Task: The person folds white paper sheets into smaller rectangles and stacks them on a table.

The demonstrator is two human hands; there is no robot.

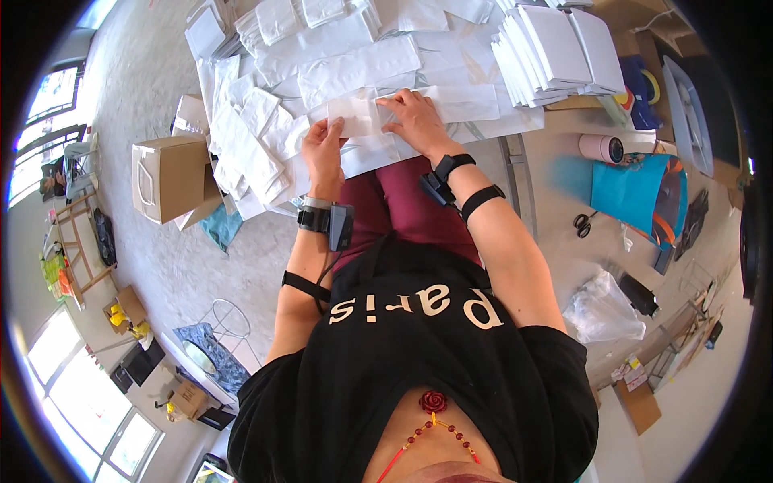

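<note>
My left hand [324,153] pinches the near left corner of a small white sheet [354,117] between thumb and fingers. My right hand [417,121] rests over the sheet's right end, its thumb and forefinger spread apart on the white material. A long, thin white bag-like piece [465,103] stretches out to the right from under the right hand. Just beyond the hands lies another flat white bag [358,72]. Left of my left hand is a loose heap of folded white pieces [250,141].
Stacks of white folded cartons [555,52] stand at the table's [527,121] far right. More white bags [310,32] lie at the far side. Cardboard boxes [171,173] are on the floor at left. Black scissors [583,224], a pink cylinder [601,148] and a blue bag [632,189] lie right.
</note>
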